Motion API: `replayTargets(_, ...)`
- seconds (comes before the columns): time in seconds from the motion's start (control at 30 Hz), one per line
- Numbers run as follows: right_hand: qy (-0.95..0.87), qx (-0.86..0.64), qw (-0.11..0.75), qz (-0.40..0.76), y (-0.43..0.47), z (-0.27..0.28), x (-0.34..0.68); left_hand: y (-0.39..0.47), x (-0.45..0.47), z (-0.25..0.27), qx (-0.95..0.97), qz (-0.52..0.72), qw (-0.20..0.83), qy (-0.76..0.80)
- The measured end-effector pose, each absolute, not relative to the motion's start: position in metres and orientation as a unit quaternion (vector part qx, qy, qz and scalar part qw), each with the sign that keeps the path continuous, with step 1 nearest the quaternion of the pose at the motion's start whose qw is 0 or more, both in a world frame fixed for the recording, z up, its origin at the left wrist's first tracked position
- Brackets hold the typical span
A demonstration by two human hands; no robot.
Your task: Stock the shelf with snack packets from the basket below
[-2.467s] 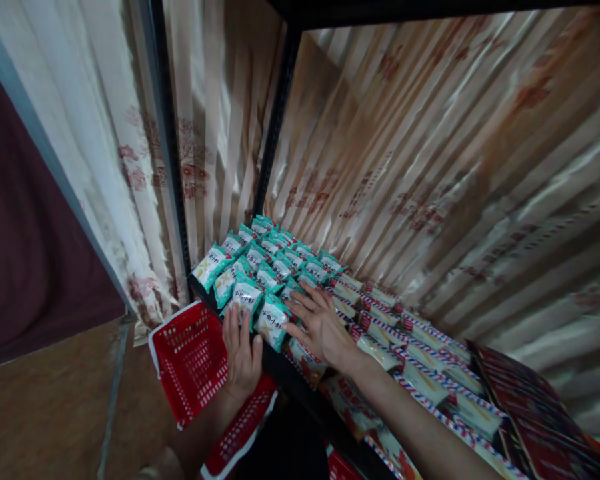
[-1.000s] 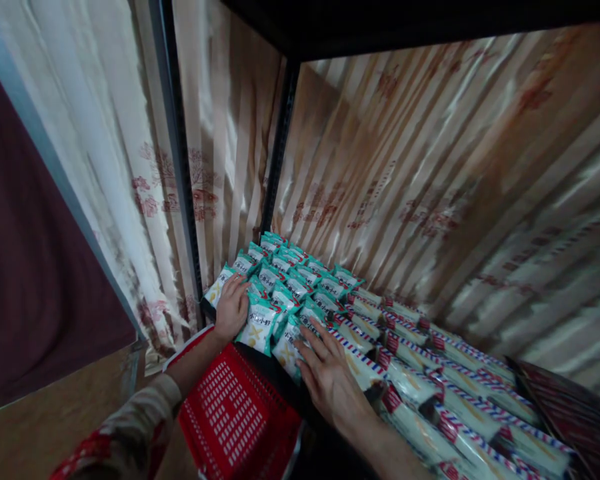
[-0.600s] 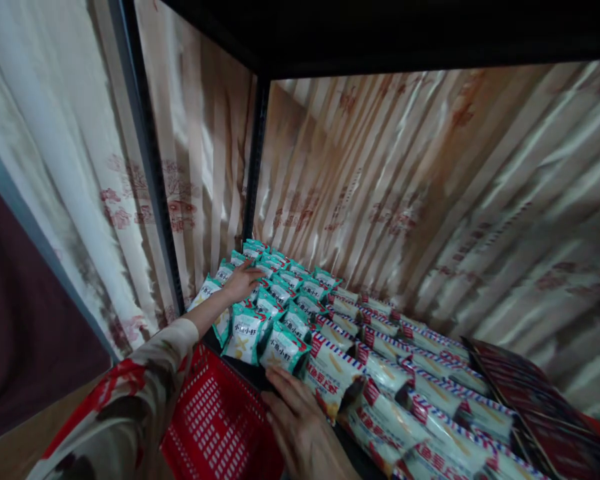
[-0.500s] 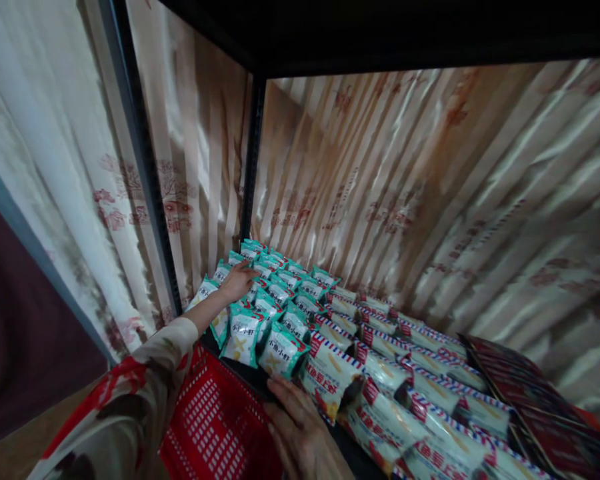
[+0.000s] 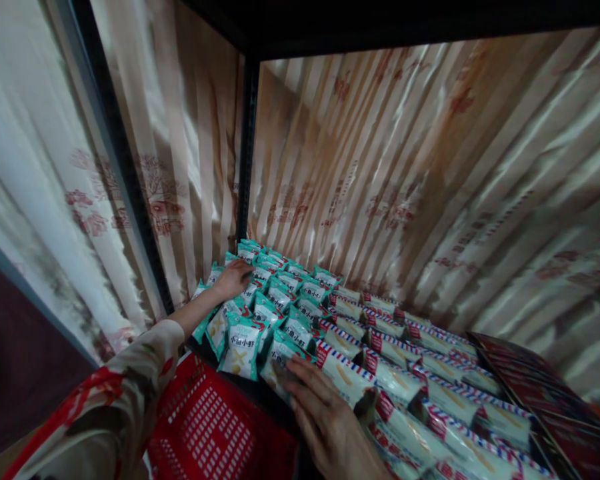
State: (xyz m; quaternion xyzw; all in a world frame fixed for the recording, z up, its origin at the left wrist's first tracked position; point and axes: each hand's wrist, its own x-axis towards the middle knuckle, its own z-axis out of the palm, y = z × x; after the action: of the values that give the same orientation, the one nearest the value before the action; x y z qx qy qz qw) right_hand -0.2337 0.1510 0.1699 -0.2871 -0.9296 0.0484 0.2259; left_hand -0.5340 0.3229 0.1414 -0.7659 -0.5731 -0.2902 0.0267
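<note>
Rowed teal snack bags [image 5: 242, 347] already surround your left hand [image 5: 233, 280], fingers bent, grip unclear, the front looking uneven by your right hand [image 5: 323, 407], fingers outstretched.

Basket [image 5: 215, 423] before packets [image 5: 241, 343] (curtain [image 5: 325, 147] behind)

Your packets [image 5: 267, 313]: teal and white, puffy, dark lettering, small red patches, yellow food picture low on the front. They lean back in tight rows at the shelf's [image 5: 253, 390] left end, printed faces toward you. Front-right one's partly hidden.
</note>
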Motion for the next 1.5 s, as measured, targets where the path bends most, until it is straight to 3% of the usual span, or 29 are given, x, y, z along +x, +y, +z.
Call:
replayTargets(0.27,-0.906,-0.330,0.261,0.048,0.218,0.189,-0.258,0.374,-0.506,0.151,-0.798,-0.248,0.021,-0.549)
replayTargets(0.53,-0.889,-0.419,0.183,-0.006,0.301,0.170,-0.280,0.395,-0.502,0.148,-0.799,-0.199,0.031,-0.567)
replayTargets(1.27,-0.912,-0.362,0.181,0.074,0.307,0.164,-0.297,0.431,-0.474,0.143,-0.797,-0.218,0.042,-0.561)
replayTargets(1.5,-0.895,-0.363,0.244,0.085,0.302,0.171,-0.280,0.432,-0.480,0.160,-0.786,-0.241,0.038,-0.568)
